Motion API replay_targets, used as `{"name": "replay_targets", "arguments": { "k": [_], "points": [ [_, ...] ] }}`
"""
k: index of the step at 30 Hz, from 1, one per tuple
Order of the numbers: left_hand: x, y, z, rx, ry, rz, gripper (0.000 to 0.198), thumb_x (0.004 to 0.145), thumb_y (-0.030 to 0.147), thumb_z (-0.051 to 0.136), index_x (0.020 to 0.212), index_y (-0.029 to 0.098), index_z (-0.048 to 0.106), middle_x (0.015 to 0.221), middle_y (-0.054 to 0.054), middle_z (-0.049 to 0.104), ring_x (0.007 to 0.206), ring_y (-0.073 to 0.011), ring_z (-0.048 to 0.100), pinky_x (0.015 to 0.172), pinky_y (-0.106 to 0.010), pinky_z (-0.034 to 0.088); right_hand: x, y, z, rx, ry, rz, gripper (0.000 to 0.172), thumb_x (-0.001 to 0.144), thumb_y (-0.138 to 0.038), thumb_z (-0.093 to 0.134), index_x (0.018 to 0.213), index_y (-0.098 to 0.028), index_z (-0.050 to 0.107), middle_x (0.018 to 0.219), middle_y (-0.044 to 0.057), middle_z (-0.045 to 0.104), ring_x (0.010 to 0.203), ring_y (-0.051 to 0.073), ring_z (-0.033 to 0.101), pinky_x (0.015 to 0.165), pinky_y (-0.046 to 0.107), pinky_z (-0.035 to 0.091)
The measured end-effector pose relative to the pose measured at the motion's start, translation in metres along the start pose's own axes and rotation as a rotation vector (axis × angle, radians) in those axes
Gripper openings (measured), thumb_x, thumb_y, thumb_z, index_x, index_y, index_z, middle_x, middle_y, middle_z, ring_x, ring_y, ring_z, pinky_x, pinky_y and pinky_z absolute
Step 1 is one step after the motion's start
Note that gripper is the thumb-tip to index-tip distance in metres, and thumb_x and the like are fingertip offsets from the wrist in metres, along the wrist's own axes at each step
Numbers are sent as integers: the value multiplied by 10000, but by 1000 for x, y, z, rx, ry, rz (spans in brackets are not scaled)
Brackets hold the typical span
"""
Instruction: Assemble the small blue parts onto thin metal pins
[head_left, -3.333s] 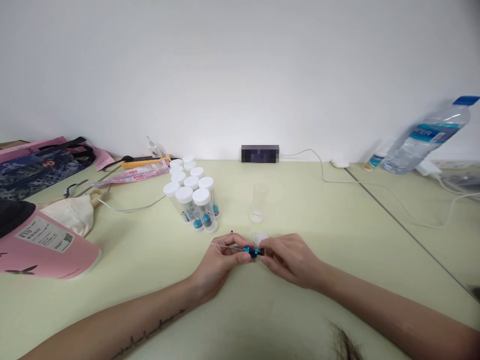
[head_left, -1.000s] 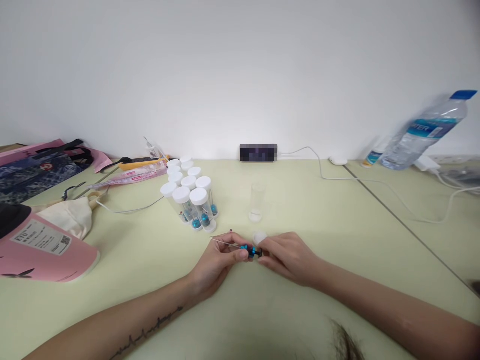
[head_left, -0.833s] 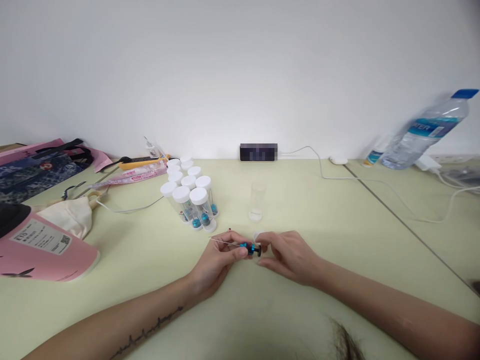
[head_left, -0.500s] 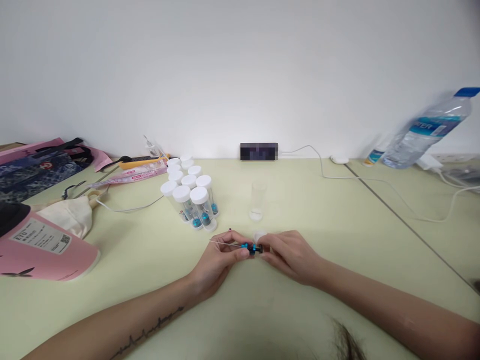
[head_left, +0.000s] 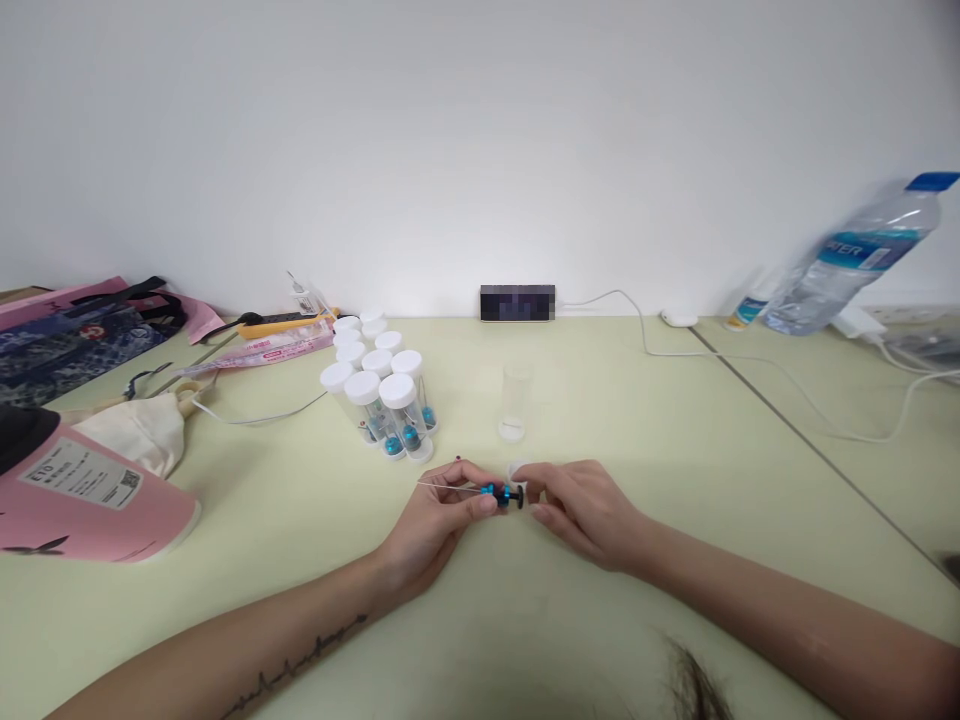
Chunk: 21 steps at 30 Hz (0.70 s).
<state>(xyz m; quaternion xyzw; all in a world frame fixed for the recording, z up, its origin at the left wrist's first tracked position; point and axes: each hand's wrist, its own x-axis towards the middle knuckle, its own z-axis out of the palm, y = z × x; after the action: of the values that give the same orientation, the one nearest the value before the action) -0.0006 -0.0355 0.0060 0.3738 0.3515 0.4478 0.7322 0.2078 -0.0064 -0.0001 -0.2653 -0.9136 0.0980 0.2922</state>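
Observation:
My left hand (head_left: 435,520) is closed around a small blue-and-black tool (head_left: 498,496) with a thin metal rod. The rod points left, and a round black end faces right. Just right of that end, my right hand (head_left: 589,510) hovers with thumb and index finger apart, holding nothing. Partly hidden behind its fingertips, a white cap (head_left: 516,470) lies on the table. Beyond the hands, a clear tube (head_left: 516,400) stands upright without a lid. Several clear tubes with white caps (head_left: 401,392) stand grouped at the left, with blue pieces inside.
A pink cup (head_left: 105,495) with a black lid is at the left, near a cream cloth pouch (head_left: 139,430). Against the wall stands a small dark display (head_left: 517,303), its cable running right. A water bottle (head_left: 855,260) leans at the right beside a small bottle (head_left: 746,312).
My right hand has let go of the tool's black end and moved slightly right, its fingers parting. The left hand keeps the tool in nearly the same place.

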Motion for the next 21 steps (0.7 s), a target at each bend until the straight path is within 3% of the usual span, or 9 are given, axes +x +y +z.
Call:
{"name": "replay_targets", "arguments": {
  "k": [21],
  "points": [
    [0, 1, 1, -3, -6, -13, 146, 698, 185, 730, 810, 152, 643, 781, -33, 681, 730, -133, 614, 713, -256, 454, 1, 1, 0, 13, -14, -36, 301, 987, -360, 256, 1053, -168, 477, 715, 12, 635, 589, 123, 578, 580, 232, 403]
  ]
}}
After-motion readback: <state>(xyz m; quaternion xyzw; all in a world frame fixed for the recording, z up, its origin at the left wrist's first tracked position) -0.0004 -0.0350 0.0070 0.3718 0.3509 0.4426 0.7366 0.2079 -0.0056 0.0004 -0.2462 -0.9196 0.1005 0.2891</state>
